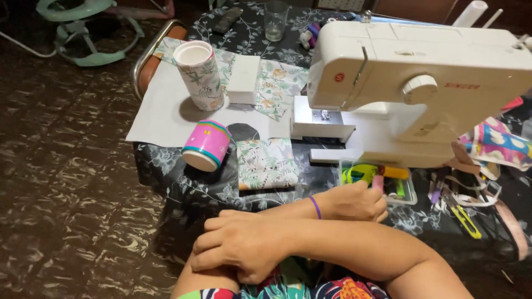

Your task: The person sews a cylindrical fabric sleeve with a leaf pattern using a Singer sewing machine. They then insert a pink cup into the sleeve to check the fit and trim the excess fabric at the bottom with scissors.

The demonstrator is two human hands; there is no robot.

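Clear plastic box (411,198) of bright tools sits just before the white sewing machine (421,83), so your left hand (354,202) crosses over, fingers curled at its rim, grasp hidden, while your right hand (238,243) rests loose and empty on your left forearm.

We see a white sewing machine (421,72) with a red round mark, sitting on a table (183,188) under a black cloth with a pale floral print. Upright cylinder (199,75): white, green leaf print. Tipped cylinder (208,145): pink with teal and yellow stripes. Folded fabric (267,163): white, green leaf print. Wristband (315,206): purple. Clear tray (382,180) holds yellow-green, pink, orange bits. Floor (66,166): dark brown, glossy.
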